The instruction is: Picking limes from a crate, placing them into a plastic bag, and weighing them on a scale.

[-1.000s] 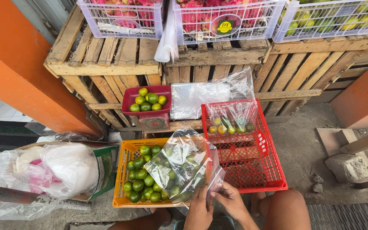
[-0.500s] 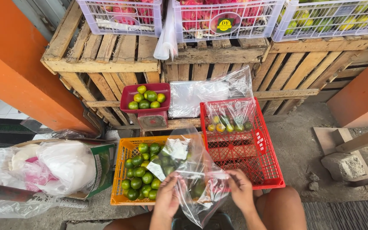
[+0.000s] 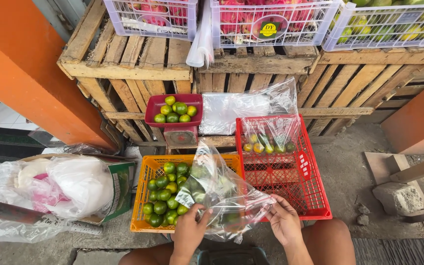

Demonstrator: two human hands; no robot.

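Between the two hands hangs a thin, crinkled clear plastic bag (image 3: 224, 196), held just above the orange slatted plastic basket (image 3: 143, 223) of green limes (image 3: 165, 196). The left hand (image 3: 190, 230) pinches one edge of the film and the right hand (image 3: 283, 223) pinches the opposite edge, so both are closed on the bag. Film this flimsy could slip from either pinch, or the mouth could fall shut (I cannot tell how far it is open), and any lime put in would then roll to the concrete floor (image 3: 349, 157). Just right of the basket sits a red plastic crate (image 3: 315, 201) holding another clear bag of fruit (image 3: 268, 145). Behind, a dark red scale tray (image 3: 192, 100) of limes rests against weathered wooden crates (image 3: 128, 64).
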